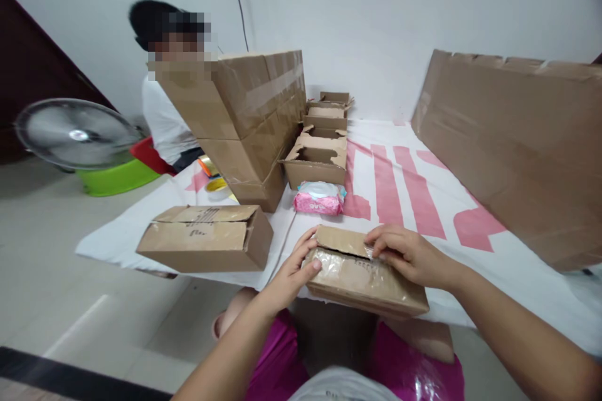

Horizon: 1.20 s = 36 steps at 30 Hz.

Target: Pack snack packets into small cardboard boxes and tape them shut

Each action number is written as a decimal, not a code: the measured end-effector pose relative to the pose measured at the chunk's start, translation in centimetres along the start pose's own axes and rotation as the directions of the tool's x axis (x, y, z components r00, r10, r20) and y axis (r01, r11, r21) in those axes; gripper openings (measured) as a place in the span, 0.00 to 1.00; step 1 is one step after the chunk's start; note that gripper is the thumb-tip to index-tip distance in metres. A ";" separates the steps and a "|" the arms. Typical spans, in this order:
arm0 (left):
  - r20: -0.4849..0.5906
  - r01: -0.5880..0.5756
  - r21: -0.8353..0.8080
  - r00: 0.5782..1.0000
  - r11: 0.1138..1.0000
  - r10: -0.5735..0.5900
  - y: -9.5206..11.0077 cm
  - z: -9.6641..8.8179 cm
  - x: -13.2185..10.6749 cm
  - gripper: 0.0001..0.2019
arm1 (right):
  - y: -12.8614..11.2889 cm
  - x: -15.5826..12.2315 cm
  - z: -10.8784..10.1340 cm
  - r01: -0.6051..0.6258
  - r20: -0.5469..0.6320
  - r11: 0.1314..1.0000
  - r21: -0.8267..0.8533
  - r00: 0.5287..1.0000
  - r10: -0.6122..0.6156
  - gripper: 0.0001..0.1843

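The brown box (367, 285) lies at the near edge of the table (113, 235), its top bearing glossy clear tape, with a dark gap showing along the flap. The left hand (296, 266) holds the box's left end — thumb on the top, fingers at the end. The right hand (407, 254) has its fingers bent and close together over the flap; whether they pinch the tape, I cannot tell.

A second box (207, 241) sits to the left, along the near edge toward the near left corner. Beyond the brown box lies a pink pack of wipes (318, 198), just in front of a row of open boxes (315, 169) reaching toward the far edge. Stacked boxes (249, 97) stand left of that row; a large carton (512, 150) stands along the right side.
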<state>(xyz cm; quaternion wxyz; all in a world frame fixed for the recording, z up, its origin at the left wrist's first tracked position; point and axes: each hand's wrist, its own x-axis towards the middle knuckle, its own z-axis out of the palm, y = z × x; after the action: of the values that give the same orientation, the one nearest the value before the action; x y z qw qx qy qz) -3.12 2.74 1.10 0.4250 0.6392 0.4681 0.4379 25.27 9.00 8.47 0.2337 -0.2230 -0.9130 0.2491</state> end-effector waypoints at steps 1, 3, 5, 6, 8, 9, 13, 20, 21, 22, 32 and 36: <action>0.006 0.003 -0.006 1.000 1.000 -0.003 0.0 0.0 0.0 0.25 | 0.1 -0.3 -0.1 0.010 0.005 1.000 -0.005 1.000 -0.010 0.11; 0.012 0.015 -0.017 1.000 1.000 -0.015 -0.1 -0.1 0.0 0.24 | 0.3 -0.8 -0.3 0.023 0.000 0.999 -0.025 1.000 -0.023 0.11; 0.009 0.027 -0.026 1.000 0.999 -0.027 -0.1 0.0 0.0 0.24 | 0.5 -1.4 -0.3 0.025 -0.023 0.999 -0.049 0.999 -0.026 0.10; 0.009 0.032 -0.028 0.999 0.999 -0.032 -0.1 0.0 0.0 0.24 | 0.6 -1.7 -0.4 0.024 -0.034 0.998 -0.061 0.999 -0.026 0.09; 0.011 0.035 -0.028 0.999 0.999 -0.035 -0.1 0.0 0.1 0.24 | 0.8 -2.1 -0.4 0.032 -0.050 0.996 -0.089 0.998 -0.036 0.09; 0.014 0.034 -0.026 0.999 0.999 -0.033 -0.1 0.0 0.1 0.24 | 0.8 -2.3 -0.4 0.044 -0.053 0.993 -0.105 0.997 -0.050 0.08; 0.025 0.034 -0.015 0.999 0.999 -0.033 0.1 0.1 0.0 0.24 | 0.5 -2.8 -0.6 0.135 -0.047 0.974 -0.182 0.988 -0.146 0.08; 0.027 0.035 0.014 0.999 0.999 -0.036 0.4 0.1 0.0 0.26 | -0.6 -3.6 -0.7 0.151 -0.038 0.945 -0.289 0.985 -0.169 0.12; 0.030 0.033 0.019 0.999 0.999 -0.033 0.4 0.1 0.1 0.26 | -0.8 -3.8 -0.6 0.148 -0.039 0.938 -0.313 0.985 -0.169 0.13; 0.034 0.031 0.026 0.999 0.999 -0.032 0.5 0.2 0.1 0.25 | -1.0 -3.9 -0.3 0.145 -0.039 0.929 -0.342 0.985 -0.168 0.13; -0.105 -0.001 0.204 0.994 0.979 0.023 0.6 1.5 0.1 0.20 | -5.0 -5.4 2.0 0.024 -0.043 0.924 -0.383 0.998 -0.043 0.11; -0.120 -0.011 0.273 0.992 0.962 0.046 0.7 2.0 0.1 0.19 | -7.1 -6.5 2.0 0.012 0.061 0.962 -0.274 0.998 0.005 0.09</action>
<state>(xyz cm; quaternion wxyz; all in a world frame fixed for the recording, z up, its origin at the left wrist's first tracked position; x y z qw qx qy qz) -0.99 2.47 1.25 0.2969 0.6693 0.5401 0.4149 27.25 -0.61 8.91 0.1730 -0.2438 -0.9458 0.1269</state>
